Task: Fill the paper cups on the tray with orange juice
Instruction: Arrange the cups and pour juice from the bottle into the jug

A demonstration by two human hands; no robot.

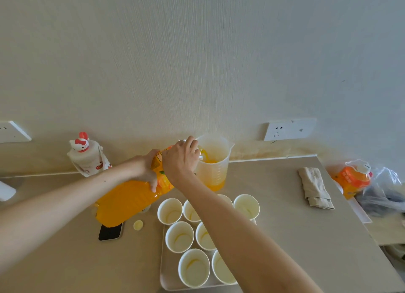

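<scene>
Fingers [154, 184] of left hand [144, 168] wrap juice bottle [125, 199] body; right hand [180, 161] grips its neck, pouring into jug [213, 163]. Paper cups [179, 237] look empty on tray [163, 279], 6 o'clock of jug. Risk: heavy bottle glugs, stream overshoots rim, splashes tabletop [285, 205].

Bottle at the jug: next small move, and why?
Probably tip the bottle a little further: its mouth is over the jug, which holds only a low layer of juice, and the cups on the tray look empty.

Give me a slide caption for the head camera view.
Left hand and right hand tilt the bottle, pouring juice into the jug behind unfilled cups on the tray.
</scene>
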